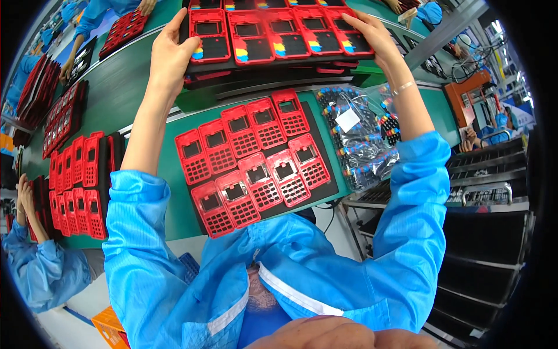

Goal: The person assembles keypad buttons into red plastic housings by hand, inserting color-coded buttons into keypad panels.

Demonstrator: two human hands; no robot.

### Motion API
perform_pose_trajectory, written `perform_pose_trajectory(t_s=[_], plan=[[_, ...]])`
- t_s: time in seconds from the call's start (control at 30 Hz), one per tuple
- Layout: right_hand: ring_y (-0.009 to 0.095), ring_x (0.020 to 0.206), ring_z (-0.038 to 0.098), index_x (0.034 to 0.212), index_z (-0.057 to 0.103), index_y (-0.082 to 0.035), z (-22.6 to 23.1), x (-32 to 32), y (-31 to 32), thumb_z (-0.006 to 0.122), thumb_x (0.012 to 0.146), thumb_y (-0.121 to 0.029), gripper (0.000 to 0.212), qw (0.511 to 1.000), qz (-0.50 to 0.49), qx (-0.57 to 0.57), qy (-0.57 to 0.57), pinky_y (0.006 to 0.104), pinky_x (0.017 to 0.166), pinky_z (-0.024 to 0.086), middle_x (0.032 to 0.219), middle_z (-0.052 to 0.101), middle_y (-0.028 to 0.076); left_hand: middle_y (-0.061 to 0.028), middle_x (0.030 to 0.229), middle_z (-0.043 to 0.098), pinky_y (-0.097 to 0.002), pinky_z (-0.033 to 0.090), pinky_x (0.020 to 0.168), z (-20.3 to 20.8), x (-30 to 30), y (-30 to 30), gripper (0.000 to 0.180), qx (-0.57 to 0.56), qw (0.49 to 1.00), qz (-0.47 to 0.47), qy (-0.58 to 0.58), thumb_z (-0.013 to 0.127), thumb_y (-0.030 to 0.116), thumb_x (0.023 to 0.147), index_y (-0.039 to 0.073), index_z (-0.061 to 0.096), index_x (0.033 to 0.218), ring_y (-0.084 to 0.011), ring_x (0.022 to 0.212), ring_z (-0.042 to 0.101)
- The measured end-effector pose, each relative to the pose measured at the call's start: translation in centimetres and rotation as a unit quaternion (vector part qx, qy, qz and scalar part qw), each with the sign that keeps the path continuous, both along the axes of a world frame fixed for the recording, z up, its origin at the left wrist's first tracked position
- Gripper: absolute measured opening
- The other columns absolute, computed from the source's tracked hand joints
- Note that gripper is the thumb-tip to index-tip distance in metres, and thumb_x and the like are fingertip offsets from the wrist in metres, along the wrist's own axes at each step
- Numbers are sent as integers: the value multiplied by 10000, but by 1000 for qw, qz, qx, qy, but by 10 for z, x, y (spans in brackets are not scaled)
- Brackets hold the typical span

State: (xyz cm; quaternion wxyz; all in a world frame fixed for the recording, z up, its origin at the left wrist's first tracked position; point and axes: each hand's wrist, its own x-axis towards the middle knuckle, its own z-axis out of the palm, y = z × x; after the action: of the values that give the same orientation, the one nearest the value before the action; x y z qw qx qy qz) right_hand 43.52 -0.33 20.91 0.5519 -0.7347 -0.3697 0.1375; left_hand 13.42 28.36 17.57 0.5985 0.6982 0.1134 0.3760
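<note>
My left hand [169, 52] and my right hand [375, 39] grip opposite ends of a black tray [308, 60] at the top of the view. Rows of red handset casings [281, 26] lie in it, with blue, yellow and white patches on their lower halves. Both thumbs rest near the tray's upper side; the fingers beneath are partly hidden. Closer to me, a second black tray [323, 152] sits tilted on the green bench. It carries two rows of red keypad casings [260, 185] with open screen windows and key holes.
A clear bag of dark, colour-dotted keypads [357, 139] lies right of the near tray. More trays of red casings [77, 192] stand on the left, beside a co-worker's hands [26, 198]. A metal post [447, 32] rises upper right; a black-shelved rack [479, 250] stands lower right.
</note>
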Motion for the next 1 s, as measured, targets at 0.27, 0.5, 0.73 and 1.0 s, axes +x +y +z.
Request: perform_pose_trajectory(t_s=[0.27, 0.5, 0.73, 1.0], plan=[[182, 948, 684, 1232, 631, -34, -26, 34, -21, 581, 1085, -406, 403, 986, 7, 82, 148, 328, 826, 540, 1049, 717, 90, -194, 1636, 403, -333, 294, 1240, -35, 20, 46, 694, -23, 999, 8, -21, 679, 153, 996, -24, 374, 1594, -233, 1516, 388], [138, 976, 714, 1174, 749, 21, -53, -36, -166, 700, 1014, -230, 302, 983, -36, -180, -21, 301, 894, 550, 1055, 784, 85, -227, 1619, 409, -378, 325, 1243, -37, -50, -11, 598, -23, 994, 49, -92, 621, 133, 1043, -47, 400, 1569, -285, 1528, 385], [435, 993, 709, 1206, 657, 121, -155, -66, -215, 628, 906, 6, 322, 793, -159, -445, -384, 492, 893, 565, 1112, 723, 270, -241, 1612, 400, -491, 294, 1280, -88, -115, -54, 524, -111, 988, 76, -72, 536, 49, 1057, -76, 398, 1547, -370, 1518, 379], [318, 1010, 706, 1222, 675, 103, -172, -50, -229, 546, 936, -127, 389, 564, -203, -577, -555, 402, 830, 558, 984, 749, 164, -193, 1611, 433, -447, 362, 1248, -116, -133, -74, 490, -124, 991, 44, -34, 528, 25, 1057, -47, 443, 1534, -327, 1514, 399]])
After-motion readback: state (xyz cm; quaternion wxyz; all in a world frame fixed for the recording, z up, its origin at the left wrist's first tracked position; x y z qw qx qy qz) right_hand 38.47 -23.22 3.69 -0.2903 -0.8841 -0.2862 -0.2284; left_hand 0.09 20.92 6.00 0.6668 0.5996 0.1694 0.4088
